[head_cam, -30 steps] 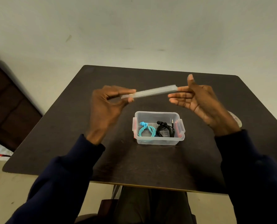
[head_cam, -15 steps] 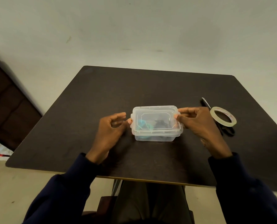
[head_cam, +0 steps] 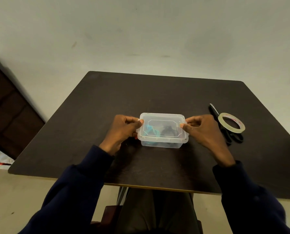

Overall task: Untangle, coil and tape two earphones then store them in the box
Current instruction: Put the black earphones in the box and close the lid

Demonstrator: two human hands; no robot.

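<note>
A small clear plastic box stands at the middle of the dark table with its clear lid lying on top. Through the lid show a coiled turquoise earphone on the left and a coiled black earphone on the right. My left hand grips the box's left end, thumb on the lid and fingers curled at the side clip. My right hand grips the right end the same way.
A roll of clear tape lies right of my right hand, resting on black scissors. A dark wooden piece of furniture stands at the left, off the table. The table's near edge is above my lap.
The lid, held in the air above the open box a second ago, now sits on the box. Both hands came down to the box's two ends and curled round the side clips.
</note>
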